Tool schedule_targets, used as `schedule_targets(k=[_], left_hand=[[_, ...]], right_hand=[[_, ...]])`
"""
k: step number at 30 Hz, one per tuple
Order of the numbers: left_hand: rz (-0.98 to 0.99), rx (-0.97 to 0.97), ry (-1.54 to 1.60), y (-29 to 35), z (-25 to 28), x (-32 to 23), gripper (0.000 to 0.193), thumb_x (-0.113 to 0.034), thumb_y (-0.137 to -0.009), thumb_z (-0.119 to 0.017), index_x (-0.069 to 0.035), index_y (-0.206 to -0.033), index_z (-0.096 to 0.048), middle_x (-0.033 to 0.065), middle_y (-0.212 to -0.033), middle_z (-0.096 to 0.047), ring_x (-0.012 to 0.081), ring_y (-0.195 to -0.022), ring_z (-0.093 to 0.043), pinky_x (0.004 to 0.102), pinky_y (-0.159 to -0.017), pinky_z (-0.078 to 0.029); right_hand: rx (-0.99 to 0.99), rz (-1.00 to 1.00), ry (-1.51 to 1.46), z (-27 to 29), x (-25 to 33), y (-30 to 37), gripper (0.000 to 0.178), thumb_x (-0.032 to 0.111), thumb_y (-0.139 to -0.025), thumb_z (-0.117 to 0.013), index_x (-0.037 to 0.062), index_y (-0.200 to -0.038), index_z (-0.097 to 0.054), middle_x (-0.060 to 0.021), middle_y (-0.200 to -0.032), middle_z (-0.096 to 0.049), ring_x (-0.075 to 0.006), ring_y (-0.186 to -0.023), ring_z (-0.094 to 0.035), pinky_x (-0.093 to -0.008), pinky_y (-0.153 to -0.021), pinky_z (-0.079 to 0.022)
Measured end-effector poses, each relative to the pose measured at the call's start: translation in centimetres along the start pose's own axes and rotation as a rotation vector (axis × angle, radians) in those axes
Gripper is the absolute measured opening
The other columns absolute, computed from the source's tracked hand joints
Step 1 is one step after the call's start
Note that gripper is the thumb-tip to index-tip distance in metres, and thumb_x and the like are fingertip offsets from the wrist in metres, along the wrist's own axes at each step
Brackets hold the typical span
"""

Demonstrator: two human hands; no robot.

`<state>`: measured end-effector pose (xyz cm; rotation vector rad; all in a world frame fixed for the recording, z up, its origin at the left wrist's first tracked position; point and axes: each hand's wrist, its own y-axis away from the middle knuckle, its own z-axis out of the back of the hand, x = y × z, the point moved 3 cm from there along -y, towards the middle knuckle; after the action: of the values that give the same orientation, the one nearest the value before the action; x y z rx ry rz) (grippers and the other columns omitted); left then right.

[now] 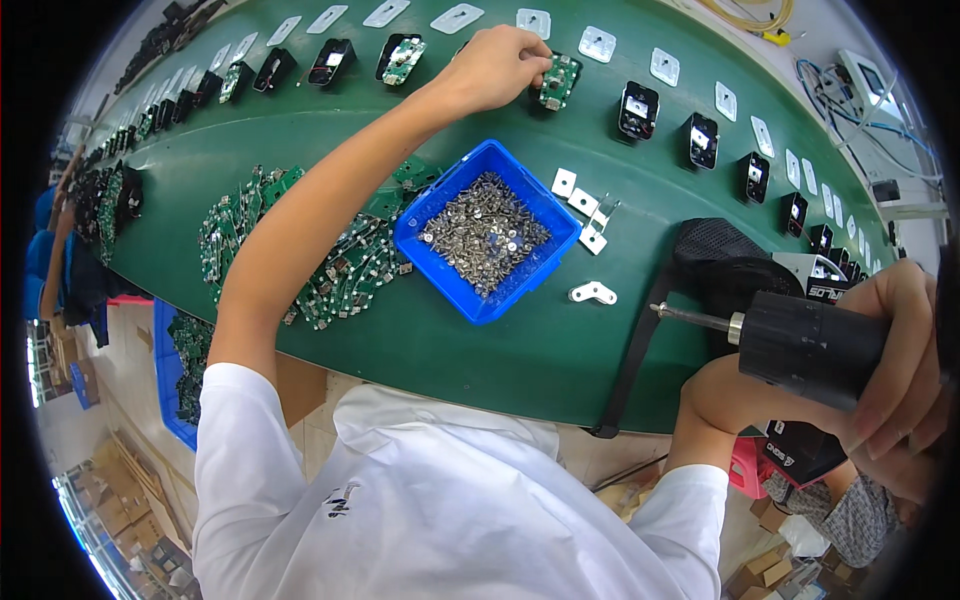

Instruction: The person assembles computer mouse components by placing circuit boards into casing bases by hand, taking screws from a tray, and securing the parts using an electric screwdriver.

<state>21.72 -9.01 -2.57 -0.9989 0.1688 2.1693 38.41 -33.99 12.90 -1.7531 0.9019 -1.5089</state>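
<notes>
My left hand (497, 68) reaches across to the far side of the green table, its fingers pinched at the left edge of a green circuit board (560, 84). That board lies in or over a small black housing mostly hidden beneath it. Toward the lower right, my right hand (900, 370) is wrapped round a black power screwdriver (815, 345), its bit pointing left over the table. Between my arms stands a blue square bin (487, 312) holding many small metal screws (480, 235).
Black housings (638, 110) and clear plastic plates (597, 44) line the table's far edge. Loose circuit boards (345, 270) are heaped left of the bin. White metal brackets (593, 293) lie right of it, near a black strap (635, 360). A blue crate (172, 400) stands below left.
</notes>
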Motion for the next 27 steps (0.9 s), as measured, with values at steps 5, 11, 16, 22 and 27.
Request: schedule_targets(k=[5, 11, 16, 22, 27], left_hand=[[-0.149, -0.233, -0.272, 2.9, 2.1, -1.0, 0.018, -0.016, -0.091, -0.060, 0.000, -0.097, -0.068, 0.0113, -0.082, -0.072, 0.0314, -0.071, -0.066, 0.0418, -0.070, -0.052], [-0.231, 0.150, -0.690, 13.1, 3.0, -7.8, 0.010, -0.014, -0.083, -0.067, -0.005, -0.085, -0.063, 0.0083, -0.080, -0.063, 0.0277, -0.070, -0.061, 0.0395, -0.067, -0.049], [-0.311, 0.184, -0.665, 17.8, -1.1, -7.3, 0.012, -0.011, -0.082, -0.069, -0.008, -0.089, -0.061, 0.0070, -0.091, -0.060, 0.0260, -0.085, -0.059, 0.0355, -0.073, -0.049], [-0.259, 0.042, -0.543, 18.3, -1.9, -6.4, 0.010, -0.007, -0.081, -0.067, -0.007, -0.087, -0.060, 0.0069, -0.090, -0.061, 0.0247, -0.083, -0.058, 0.0344, -0.072, -0.049], [-0.224, -0.048, -0.358, 18.5, -1.4, -6.4, 0.010, -0.004, -0.081, -0.067, -0.006, -0.090, -0.062, 0.0070, -0.091, -0.065, 0.0239, -0.080, -0.060, 0.0332, -0.073, -0.050]], right_hand=[[0.041, -0.017, 0.031, 0.3, -3.2, -1.8, 0.028, 0.032, -0.091, -0.056, 0.0054, -0.086, -0.056, -0.0013, -0.060, -0.054, -0.0154, -0.042, -0.049, -0.0325, -0.042, -0.046], [-0.130, -0.095, 0.143, 5.3, -9.4, -3.6, 0.031, 0.032, -0.094, -0.050, 0.0068, -0.077, -0.055, -0.0016, -0.061, -0.052, -0.0167, -0.043, -0.047, -0.0347, -0.045, -0.043], [-0.593, -0.134, 0.284, 4.2, -18.4, -2.7, 0.016, 0.018, -0.095, -0.061, 0.0032, -0.088, -0.058, -0.0036, -0.058, -0.052, -0.0133, -0.038, -0.047, -0.0262, -0.037, -0.040], [-0.609, -0.167, 0.319, 6.5, -21.0, -2.1, 0.017, 0.017, -0.094, -0.062, 0.0034, -0.086, -0.058, -0.0037, -0.057, -0.052, -0.0135, -0.039, -0.046, -0.0260, -0.037, -0.040], [-0.686, -0.177, 0.274, 7.2, -21.8, -1.9, 0.018, 0.018, -0.094, -0.062, 0.0037, -0.084, -0.058, -0.0035, -0.057, -0.051, -0.0134, -0.039, -0.046, -0.0259, -0.037, -0.040]])
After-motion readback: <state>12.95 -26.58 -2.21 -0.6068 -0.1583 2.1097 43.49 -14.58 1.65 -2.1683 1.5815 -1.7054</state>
